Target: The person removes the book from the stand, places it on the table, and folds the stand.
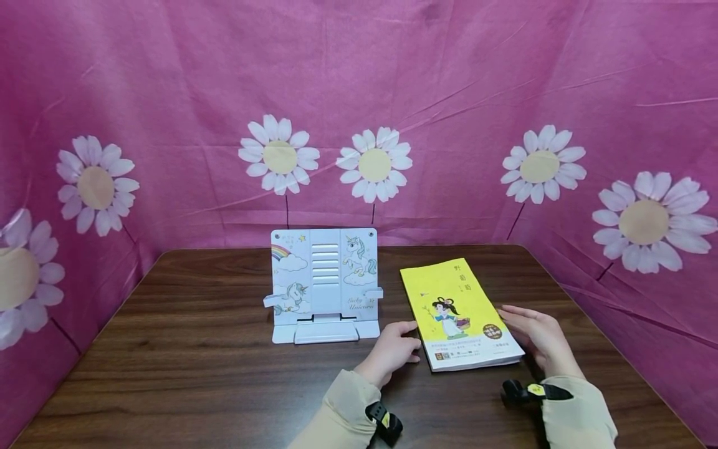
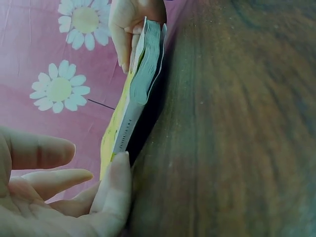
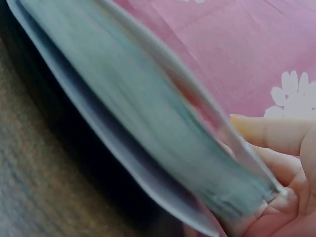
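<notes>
A book (image 1: 457, 315) with a yellow cover, drawn with a girl carrying a basket, lies cover up at the right of the table. My left hand (image 1: 392, 349) is at its left edge; in the left wrist view one fingertip touches the spine (image 2: 129, 126) low down, while the other fingers stand apart from it. From the other side my right hand (image 1: 541, 337) holds the right edge, thumb over the cover and fingers around the side. Its grip shows partly in the right wrist view, behind the page edges (image 3: 148, 118). A dark gap shows under the book in both wrist views.
Left of the book stands a white book stand (image 1: 325, 280) with unicorn drawings, slats, side clips and a front ledge. All of this is on a dark wooden table (image 1: 196, 374). Behind it hangs a pink cloth (image 1: 449, 75) printed with daisies.
</notes>
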